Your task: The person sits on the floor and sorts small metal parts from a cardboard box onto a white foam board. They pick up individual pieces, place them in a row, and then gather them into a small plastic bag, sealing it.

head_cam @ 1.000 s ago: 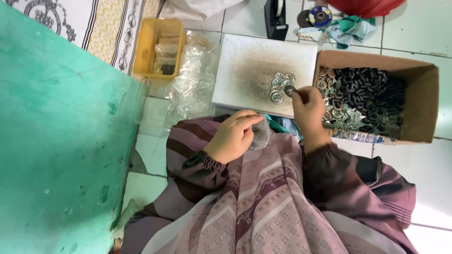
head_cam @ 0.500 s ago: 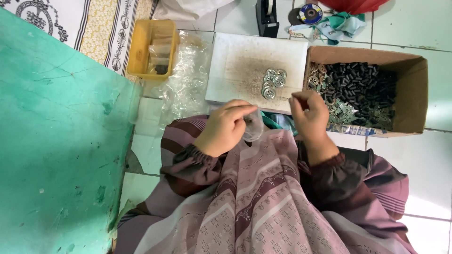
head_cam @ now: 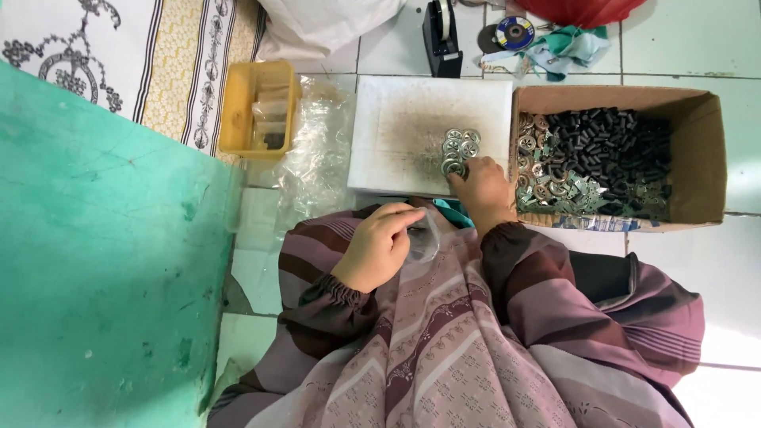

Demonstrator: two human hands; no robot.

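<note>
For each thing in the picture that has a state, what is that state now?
Cardboard box: open, partly filled with black and metal parts.
Yellow tray: open, few items inside.
White board: flat, dirty in the middle, small pile of metal discs on it.
Clear plastic bag: held in left hand.
Right hand: fingers on the discs.
Tape dispenser: upright, untouched.

Round silver metal discs: small cluster lying flat on white board, near board's right edge, touching one another. Your right hand rests at cluster's near side, fingers on nearest disc. Small clear plastic bag: crumpled, held in your left hand over your lap, just below board's near edge, fingers closed around it.
</note>
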